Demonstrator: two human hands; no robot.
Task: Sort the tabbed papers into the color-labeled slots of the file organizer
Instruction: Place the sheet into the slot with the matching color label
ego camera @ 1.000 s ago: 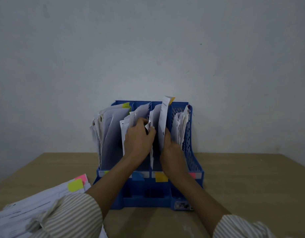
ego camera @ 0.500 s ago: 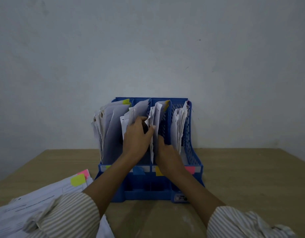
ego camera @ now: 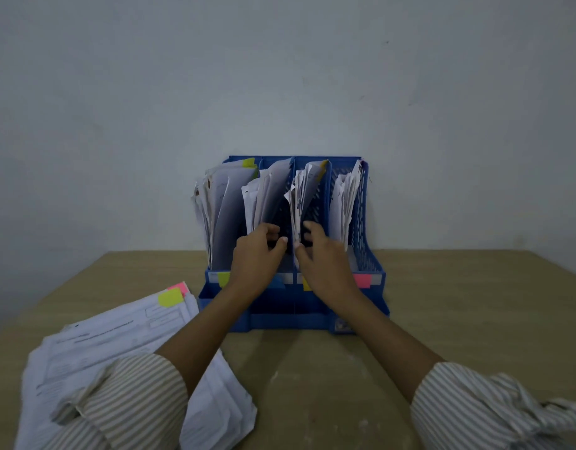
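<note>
We see a blue plastic mesh file organizer (ego camera: pixel 364 222) standing upright on a pale wooden desk (ego camera: pixel 458 303), its back against a plain grey wall (ego camera: pixel 280 76). It has 4 slots side by side, all stuffed with upright white papers. Along its low front edge sit colour labels: a yellow-green label (ego camera: pixel 224 279) under slot 1 from the left, a blue label (ego camera: pixel 277 282) under slot 2 that is partly hidden by a wrist, a yellow label (ego camera: pixel 306 284) under slot 3, and a pink label (ego camera: pixel 362 280) under slot 4.

The left hand (ego camera: pixel 255 256) is at the mouth of slot 2, its fingers curled loosely with the thumb out toward the divider; its grip looks relaxed and we cannot see any sheet pinched in it. The right hand (ego camera: pixel 325 258) is at slot 3, fingers fairly straight and slightly blurred, touching the lower edge of the white papers in slot 3 (ego camera: pixel 304 196), whose top carries a small yellow tab (ego camera: pixel 324 163). Its grip is apart, clamped on nothing we can make out.

On the desk to the left lies a loose stack of white printed tabbed papers (ego camera: pixel 117 339), with a yellow-green tab (ego camera: pixel 170 297) and a pink tab (ego camera: pixel 179 287) at its far corner. Striped sleeves (ego camera: pixel 130 401) cover both forearms near the bottom edge.
</note>
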